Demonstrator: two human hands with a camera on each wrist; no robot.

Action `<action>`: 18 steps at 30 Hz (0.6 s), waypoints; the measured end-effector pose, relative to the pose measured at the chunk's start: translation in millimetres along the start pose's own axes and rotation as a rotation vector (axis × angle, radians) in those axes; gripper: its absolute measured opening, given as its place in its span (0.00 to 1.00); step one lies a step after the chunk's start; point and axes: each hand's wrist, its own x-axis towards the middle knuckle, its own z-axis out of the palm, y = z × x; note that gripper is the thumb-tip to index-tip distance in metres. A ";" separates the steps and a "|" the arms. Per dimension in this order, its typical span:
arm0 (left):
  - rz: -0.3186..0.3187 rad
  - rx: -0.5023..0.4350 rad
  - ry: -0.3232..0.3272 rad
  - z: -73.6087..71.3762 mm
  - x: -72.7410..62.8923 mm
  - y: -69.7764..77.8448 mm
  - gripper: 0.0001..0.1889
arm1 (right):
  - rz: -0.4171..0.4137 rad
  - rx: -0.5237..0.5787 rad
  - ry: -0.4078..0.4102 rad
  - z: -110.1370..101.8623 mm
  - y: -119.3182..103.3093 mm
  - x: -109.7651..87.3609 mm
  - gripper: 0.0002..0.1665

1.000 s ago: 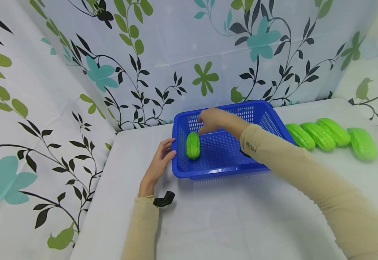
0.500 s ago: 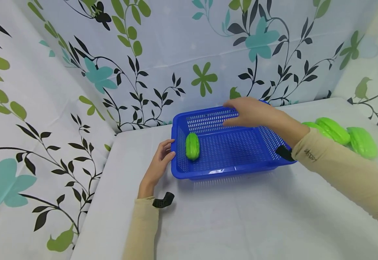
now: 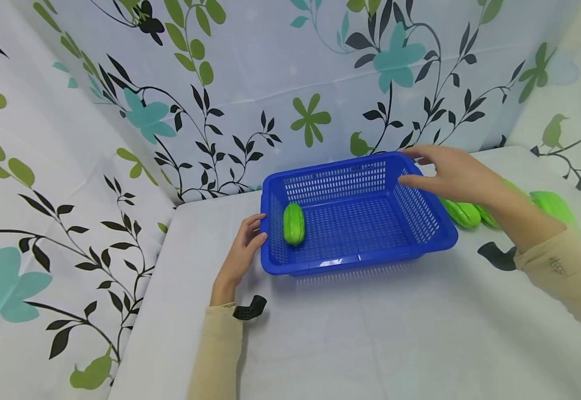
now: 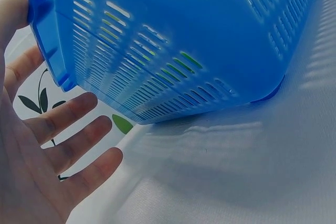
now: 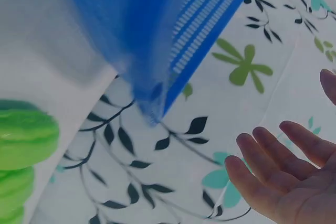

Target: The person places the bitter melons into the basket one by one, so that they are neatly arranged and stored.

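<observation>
A blue plastic basket (image 3: 350, 222) with slotted walls stands on the white-covered table in the head view. Inside, along its left wall, lies one bright green, oblong, ridged fruit that looks like a star fruit (image 3: 294, 224). My left hand (image 3: 243, 244) touches the basket's left rim with thumb and fingertips; the left wrist view shows its other fingers (image 4: 79, 145) extended, apart from the wall. Holding nothing, my right hand (image 3: 452, 172) hovers by the basket's back right corner, thumb and fingers spread. Several similar green fruits (image 3: 462, 214) lie right of the basket, partly hidden by my right arm.
A patterned cloth with leaves and flowers (image 3: 310, 119) hangs behind the table and at both sides. The white tabletop (image 3: 330, 333) stretches in front of the basket. A black device (image 3: 250, 307) is strapped to my left wrist, another (image 3: 497, 256) to my right.
My right hand has moved from above the green fruit in the basket rightward, across to the back right corner. My left hand and the basket have stayed in place.
</observation>
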 end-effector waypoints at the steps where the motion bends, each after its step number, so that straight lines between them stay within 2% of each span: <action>1: -0.004 0.000 -0.002 -0.4 0.2 0.1 0.24 | 0.015 0.006 0.004 -1.1 5.3 -2.4 0.44; 7: -0.019 -0.003 -0.030 -0.7 2.4 1.2 0.25 | 0.133 0.055 0.015 -4.1 42.5 -20.1 0.47; 18: -0.008 -0.007 -0.016 -0.3 3.2 0.9 0.24 | 0.286 0.067 0.126 5.5 122.6 -53.0 0.50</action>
